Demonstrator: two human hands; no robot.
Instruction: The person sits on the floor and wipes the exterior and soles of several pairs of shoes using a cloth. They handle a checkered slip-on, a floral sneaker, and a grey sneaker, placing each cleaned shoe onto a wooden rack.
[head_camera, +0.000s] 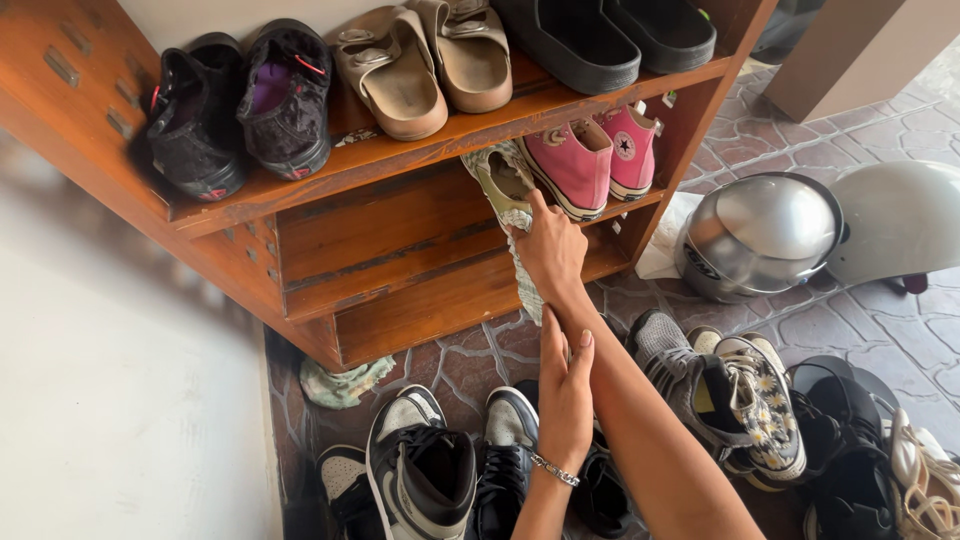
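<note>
Black-and-white high-top sneakers (425, 480) lie nearest me on the stone floor (900, 330), beside a dark pair (505, 455), with a flowered sneaker (760, 405) and black sandals (850, 450) off to my right. My left hand (565, 390) rises from among them, a silver bracelet (555, 470) on the wrist, its fingers straight and together, laid flat against my right forearm and gripping nothing. Beyond it my right hand (550, 250) is closed around a pale green cloth (515, 200), which hangs down past the edge of the lower shelf of the wooden shoe rack (400, 270) and reaches up beside the pink canvas sneakers (595, 160) standing on that shelf. A second greenish rag (345, 380) lies on the floor under the rack. To the right sit a silver helmet (760, 235) and a white helmet (900, 220). Farthest, on the top shelf, stand black velvet shoes (240, 105), tan sandals (425, 60) and black slip-ons (610, 35).
</note>
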